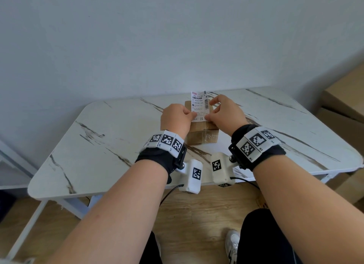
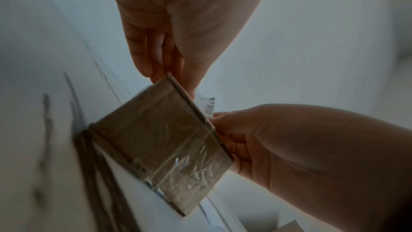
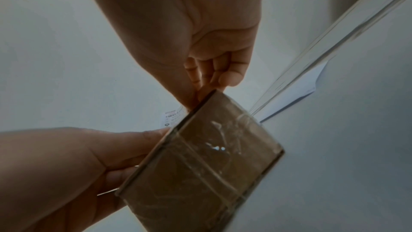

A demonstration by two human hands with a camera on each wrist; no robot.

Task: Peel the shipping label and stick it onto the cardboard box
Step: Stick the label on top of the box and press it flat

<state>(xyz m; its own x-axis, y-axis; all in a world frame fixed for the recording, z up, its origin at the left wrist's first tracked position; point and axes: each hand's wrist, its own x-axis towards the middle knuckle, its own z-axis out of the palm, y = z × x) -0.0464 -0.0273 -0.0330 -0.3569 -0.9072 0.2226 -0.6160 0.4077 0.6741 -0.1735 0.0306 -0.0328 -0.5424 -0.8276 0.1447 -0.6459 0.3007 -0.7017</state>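
Observation:
A small brown cardboard box (image 1: 202, 132) wrapped in clear tape sits on the middle of the marble table. A white shipping label (image 1: 199, 103) with barcodes stands upright over the box top, its lower end down against the box. My left hand (image 1: 192, 115) pinches the label's lower left edge. My right hand (image 1: 209, 116) pinches its lower right edge, with other fingers up by the label's right side. In the left wrist view, the box (image 2: 160, 138) lies below my left hand (image 2: 176, 77), and only a strip of the label (image 2: 206, 102) shows. The right wrist view shows the box (image 3: 200, 161) and a corner of the label (image 3: 172, 117).
The white marble-patterned table (image 1: 110, 145) stands against a plain wall, with its rounded front edge near me. Larger cardboard boxes (image 1: 342, 104) are stacked off the table's right side. Below the table are a wooden floor and my legs.

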